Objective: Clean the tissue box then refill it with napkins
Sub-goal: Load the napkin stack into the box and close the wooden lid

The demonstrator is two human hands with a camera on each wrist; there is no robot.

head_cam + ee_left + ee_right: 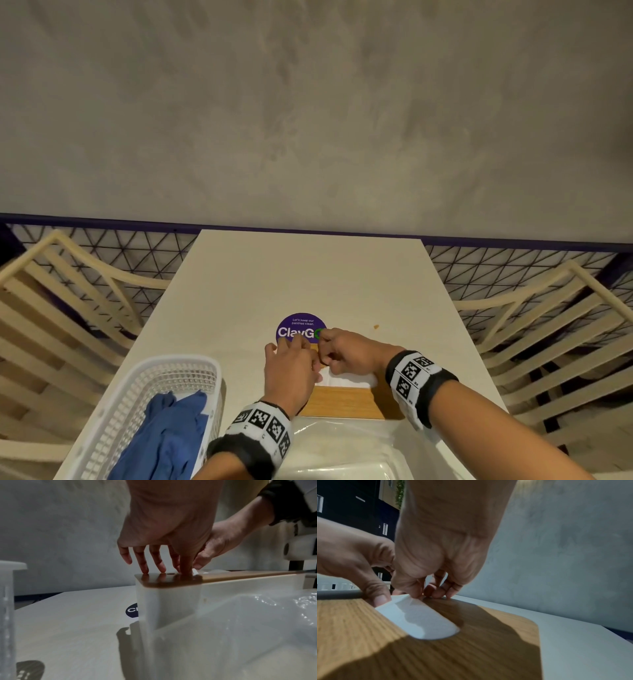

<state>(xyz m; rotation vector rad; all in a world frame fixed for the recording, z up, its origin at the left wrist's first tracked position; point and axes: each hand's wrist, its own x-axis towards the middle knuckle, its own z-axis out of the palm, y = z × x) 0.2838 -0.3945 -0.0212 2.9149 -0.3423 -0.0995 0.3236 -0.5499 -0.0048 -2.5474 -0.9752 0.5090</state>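
You are working at the tissue box (342,399), which is sitting near the front edge of the table (239,291), between the white basket (164,373) holding a blue cloth (171,442) at the front left corner and a clear plastic pack (346,455) at the very front edge. Its wooden lid (488,649) is on, and a white napkin (419,620) is showing through the slot, so you are likely finishing the refill. Your left hand (291,370) is pressing down on the lid's far end with straight, spread fingers (144,566), holding nothing. Your right hand (346,353) is curling its thumb and fingers onto the napkin's far edge at the slot, apparently pinching it. The next move likely calls for drawing that edge up through the slot while steadying the lid, gently, since thin paper tears easily.
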